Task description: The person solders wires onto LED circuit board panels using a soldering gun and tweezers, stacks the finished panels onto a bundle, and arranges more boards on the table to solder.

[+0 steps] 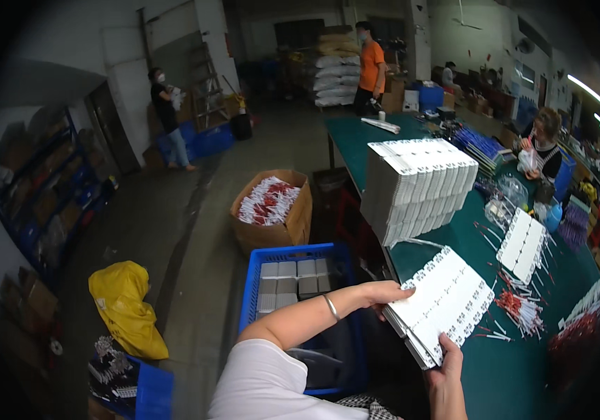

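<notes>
A stack of white cards (441, 297) with rows of small dark marks along the edges is gripped between both hands over the table's near edge. My left hand (384, 292) closes on its left side, thumb on top and fingers underneath. At the near corner my right hand (447, 364) holds it, thumb on the top face. The lower sheets stick out unevenly at the near left. Just beyond stands a tall pile of similar white cards (419, 185). Another white card (521, 245) lies to the right, with thin white and red sticks (521, 311) scattered around it.
A green table (412, 262) runs away from me. To its left are a blue crate (251, 297) of stacked grey-white pieces, a cardboard box (272, 234) of red and white sticks, and a yellow bag (126, 308). A person (546, 143) sits across the table; others stand farther off.
</notes>
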A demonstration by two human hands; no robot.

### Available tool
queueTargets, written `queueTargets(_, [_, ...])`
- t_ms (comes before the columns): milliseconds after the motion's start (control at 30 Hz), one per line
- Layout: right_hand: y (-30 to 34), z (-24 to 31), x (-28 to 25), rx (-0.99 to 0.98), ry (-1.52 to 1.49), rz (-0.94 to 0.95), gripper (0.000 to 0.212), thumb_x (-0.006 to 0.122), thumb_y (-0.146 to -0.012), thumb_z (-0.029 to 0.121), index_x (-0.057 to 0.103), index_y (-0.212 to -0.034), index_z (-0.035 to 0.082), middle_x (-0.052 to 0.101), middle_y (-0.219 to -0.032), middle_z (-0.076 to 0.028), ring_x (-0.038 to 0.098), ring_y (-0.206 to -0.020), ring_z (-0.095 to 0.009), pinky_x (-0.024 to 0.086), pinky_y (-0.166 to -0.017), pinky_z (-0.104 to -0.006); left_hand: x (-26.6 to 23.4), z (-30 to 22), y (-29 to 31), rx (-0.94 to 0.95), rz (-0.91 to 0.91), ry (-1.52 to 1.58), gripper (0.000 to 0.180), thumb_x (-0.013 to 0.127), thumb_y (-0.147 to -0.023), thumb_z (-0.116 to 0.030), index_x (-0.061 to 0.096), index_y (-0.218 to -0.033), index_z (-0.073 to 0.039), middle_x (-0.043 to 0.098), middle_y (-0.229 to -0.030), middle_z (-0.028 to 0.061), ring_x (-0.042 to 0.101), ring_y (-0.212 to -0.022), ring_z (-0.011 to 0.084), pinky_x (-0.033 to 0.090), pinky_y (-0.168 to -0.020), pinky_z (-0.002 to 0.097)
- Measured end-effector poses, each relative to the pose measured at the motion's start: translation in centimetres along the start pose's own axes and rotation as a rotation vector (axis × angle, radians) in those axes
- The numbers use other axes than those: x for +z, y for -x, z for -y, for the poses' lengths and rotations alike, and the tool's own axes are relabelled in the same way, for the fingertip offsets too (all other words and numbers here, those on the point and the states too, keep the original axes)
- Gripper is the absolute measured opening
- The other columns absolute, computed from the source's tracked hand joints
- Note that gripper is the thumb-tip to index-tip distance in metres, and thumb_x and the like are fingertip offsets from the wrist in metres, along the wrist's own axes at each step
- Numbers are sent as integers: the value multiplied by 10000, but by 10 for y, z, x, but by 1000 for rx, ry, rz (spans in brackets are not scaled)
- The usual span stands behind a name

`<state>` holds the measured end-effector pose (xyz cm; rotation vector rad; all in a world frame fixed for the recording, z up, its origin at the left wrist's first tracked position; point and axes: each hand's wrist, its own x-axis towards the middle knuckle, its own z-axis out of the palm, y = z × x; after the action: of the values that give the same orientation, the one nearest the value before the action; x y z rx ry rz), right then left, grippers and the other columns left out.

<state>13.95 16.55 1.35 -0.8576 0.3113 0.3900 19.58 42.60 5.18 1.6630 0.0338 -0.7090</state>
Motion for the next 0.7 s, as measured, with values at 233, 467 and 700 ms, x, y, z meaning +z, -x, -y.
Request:
queueTargets(233, [16, 24, -11, -232, 39, -49, 577, 624, -751, 23, 463, -1303, -29, 607, -1201, -176, 608, -1078, -315, 492, -962, -427, -2, -4, -15, 69, 53, 181, 674, 419, -922, -634, 627, -1129, -27, 668, -964, 129, 661, -798, 238, 549, -615, 383])
queueTargets(467, [42, 53, -34, -523, 71, 17, 642, 662, -768, 148, 426, -1339, -26, 551, -1283, -165, 554, -1165, -286, 442, -1013, -393, 33, -5, -30, 254, 25, -175, 210, 558, -919, -153, 658, -892, 29, 653, -641, 106, 611, -457, 152, 486, -417, 259])
queueTargets(700, [81, 74, -75, -478, -81, -2, 496, 589, -839, 65, 430, -1292, -59, 548, -1244, -198, 602, -1047, -323, 533, -859, -458, 32, -24, -69, 709, -763, -655, 391, 700, -771, -213, 605, -1120, -65, 630, -1019, 150, 602, -992, 339, 490, -830, 444])
